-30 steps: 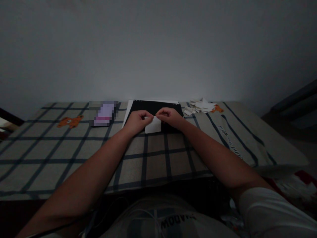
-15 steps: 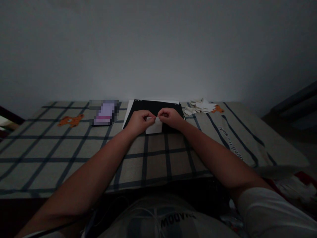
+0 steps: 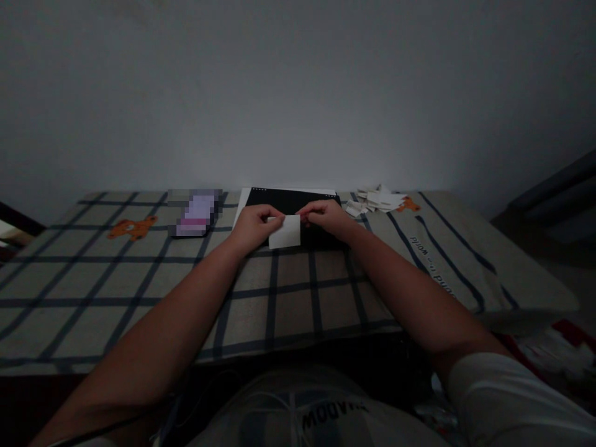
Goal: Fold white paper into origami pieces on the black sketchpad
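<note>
Our left hand (image 3: 254,228) pinches the upper edge of a small white paper (image 3: 285,234) between thumb and fingers, while our right hand (image 3: 329,217) has its fingertips gathered at the upper right corner; we cannot tell whether they clamp the corner or only touch it. Just below the left pinch, the sheet spreads toward us, over the near part of a black pad (image 3: 279,200). For neat work, we judge it best to grip firmly on the left, guide the right fingertips in small, even motions, and avoid brushing the loose paper pieces (image 3: 382,200) right of and beyond both hands
</note>
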Demonstrator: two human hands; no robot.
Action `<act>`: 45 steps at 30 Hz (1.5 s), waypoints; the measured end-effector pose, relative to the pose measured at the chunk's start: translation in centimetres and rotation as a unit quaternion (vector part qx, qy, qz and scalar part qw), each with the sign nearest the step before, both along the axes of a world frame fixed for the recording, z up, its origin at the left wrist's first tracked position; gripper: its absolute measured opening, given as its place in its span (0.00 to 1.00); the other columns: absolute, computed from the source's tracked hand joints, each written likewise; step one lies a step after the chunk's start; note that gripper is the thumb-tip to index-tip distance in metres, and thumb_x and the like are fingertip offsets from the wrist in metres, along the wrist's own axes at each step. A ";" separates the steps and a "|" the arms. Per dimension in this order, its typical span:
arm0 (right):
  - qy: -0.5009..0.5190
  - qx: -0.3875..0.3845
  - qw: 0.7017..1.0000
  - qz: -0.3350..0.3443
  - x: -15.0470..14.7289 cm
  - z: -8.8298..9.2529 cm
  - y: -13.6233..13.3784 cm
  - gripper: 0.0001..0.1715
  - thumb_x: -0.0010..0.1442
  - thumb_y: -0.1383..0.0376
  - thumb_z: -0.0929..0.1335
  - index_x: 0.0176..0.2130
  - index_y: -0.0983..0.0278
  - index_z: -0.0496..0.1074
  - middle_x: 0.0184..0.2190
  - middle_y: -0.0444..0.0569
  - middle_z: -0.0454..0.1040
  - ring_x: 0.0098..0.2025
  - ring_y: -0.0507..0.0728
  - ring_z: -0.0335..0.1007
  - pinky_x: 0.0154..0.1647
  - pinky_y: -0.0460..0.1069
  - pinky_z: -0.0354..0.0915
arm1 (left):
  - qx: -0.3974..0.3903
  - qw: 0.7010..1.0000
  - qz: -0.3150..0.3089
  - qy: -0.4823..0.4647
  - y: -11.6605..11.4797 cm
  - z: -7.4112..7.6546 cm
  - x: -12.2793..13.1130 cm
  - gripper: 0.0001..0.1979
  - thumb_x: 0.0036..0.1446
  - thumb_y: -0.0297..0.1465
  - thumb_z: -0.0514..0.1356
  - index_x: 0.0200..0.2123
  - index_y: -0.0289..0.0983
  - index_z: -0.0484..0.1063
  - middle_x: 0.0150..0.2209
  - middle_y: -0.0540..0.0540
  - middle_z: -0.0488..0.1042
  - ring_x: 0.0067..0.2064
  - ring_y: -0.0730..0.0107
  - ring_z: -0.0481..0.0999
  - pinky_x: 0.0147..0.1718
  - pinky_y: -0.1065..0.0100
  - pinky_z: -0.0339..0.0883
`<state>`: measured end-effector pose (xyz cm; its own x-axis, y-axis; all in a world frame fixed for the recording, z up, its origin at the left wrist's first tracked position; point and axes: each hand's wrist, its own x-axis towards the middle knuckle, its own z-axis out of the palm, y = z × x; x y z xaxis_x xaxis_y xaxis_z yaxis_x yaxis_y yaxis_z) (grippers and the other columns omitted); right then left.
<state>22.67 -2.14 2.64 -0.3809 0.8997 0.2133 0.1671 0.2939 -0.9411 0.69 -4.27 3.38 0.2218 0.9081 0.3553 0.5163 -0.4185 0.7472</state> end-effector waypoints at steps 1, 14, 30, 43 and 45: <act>0.001 -0.003 1.000 0.005 0.0 0.0 0.0 0.12 0.50 0.63 0.68 0.34 0.65 0.78 0.30 0.47 0.77 0.29 0.52 0.69 0.33 0.48 0.67 | -0.002 1.000 -0.005 -0.001 0.0 0.0 0.0 0.13 0.53 0.39 0.62 0.32 0.36 0.81 0.30 0.47 0.80 0.30 0.69 0.74 0.28 0.71 0.63; -0.064 0.057 0.996 -0.001 0.1 0.0 0.1 0.17 0.53 0.54 0.71 0.26 0.66 0.73 0.22 0.44 0.70 0.27 0.51 0.63 0.29 0.47 0.58 | -0.026 0.999 -0.015 -0.014 0.8 -0.2 -0.5 0.17 0.53 0.45 0.65 0.34 0.36 0.82 0.33 0.44 0.82 0.35 0.64 0.78 0.35 0.67 0.69; -0.059 0.034 0.998 -0.018 0.3 -0.6 0.7 0.15 0.56 0.57 0.69 0.32 0.67 0.78 0.25 0.46 0.75 0.27 0.51 0.67 0.30 0.48 0.63 | -0.063 0.996 0.009 -0.065 1.4 -0.1 -1.0 0.14 0.48 0.41 0.68 0.32 0.36 0.81 0.32 0.45 0.81 0.34 0.65 0.76 0.38 0.65 0.69; -0.065 0.037 0.997 -0.027 0.1 -0.7 0.9 0.15 0.58 0.59 0.69 0.36 0.68 0.80 0.28 0.49 0.77 0.27 0.52 0.69 0.30 0.48 0.65 | -0.061 0.997 0.045 -0.033 1.1 0.4 -0.8 0.11 0.48 0.38 0.64 0.30 0.36 0.79 0.30 0.46 0.79 0.32 0.66 0.73 0.34 0.66 0.65; -0.065 0.042 0.996 -0.033 -0.1 -0.7 0.9 0.16 0.58 0.58 0.69 0.36 0.68 0.80 0.28 0.49 0.77 0.27 0.52 0.68 0.30 0.47 0.65 | -0.017 0.998 0.063 0.012 1.1 0.4 -0.6 0.09 0.48 0.36 0.63 0.29 0.36 0.78 0.28 0.47 0.77 0.30 0.67 0.72 0.31 0.67 0.63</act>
